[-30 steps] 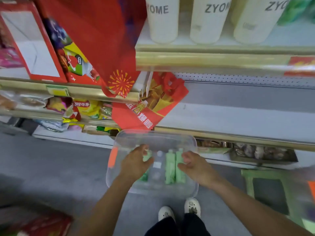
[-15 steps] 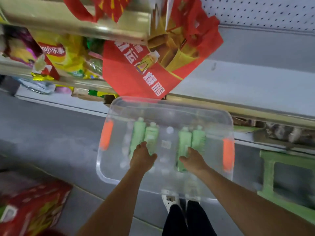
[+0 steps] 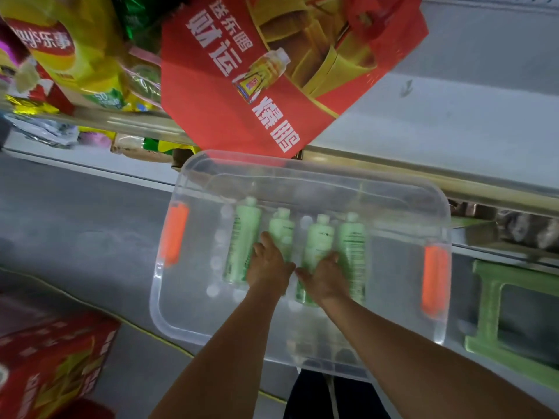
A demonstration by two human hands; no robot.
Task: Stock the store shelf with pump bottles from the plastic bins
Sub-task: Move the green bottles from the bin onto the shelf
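The bin [image 3: 302,182] under my hands is clear, glossy plastic, faintly cloudy, with smooth orange plastic handles [image 3: 174,234] at nine and three o'clock. The bottles [image 3: 242,237] in it are pale green plastic with a matt, satiny look. At twelve o'clock hangs a shiny red printed bag [image 3: 242,95]. The shelf edge [image 3: 453,189] looks like brushed, brassy metal. The stool [image 3: 490,297] at four o'clock is dull green plastic.

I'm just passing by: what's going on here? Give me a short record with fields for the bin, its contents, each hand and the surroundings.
Bin: clear plastic bin with orange handles, on the floor below the shelf
Contents: four green bottles lying side by side
Left hand: left hand on the two left bottles
Right hand: right hand on the two right bottles
Surroundings: red gift bag above; green stool to the right
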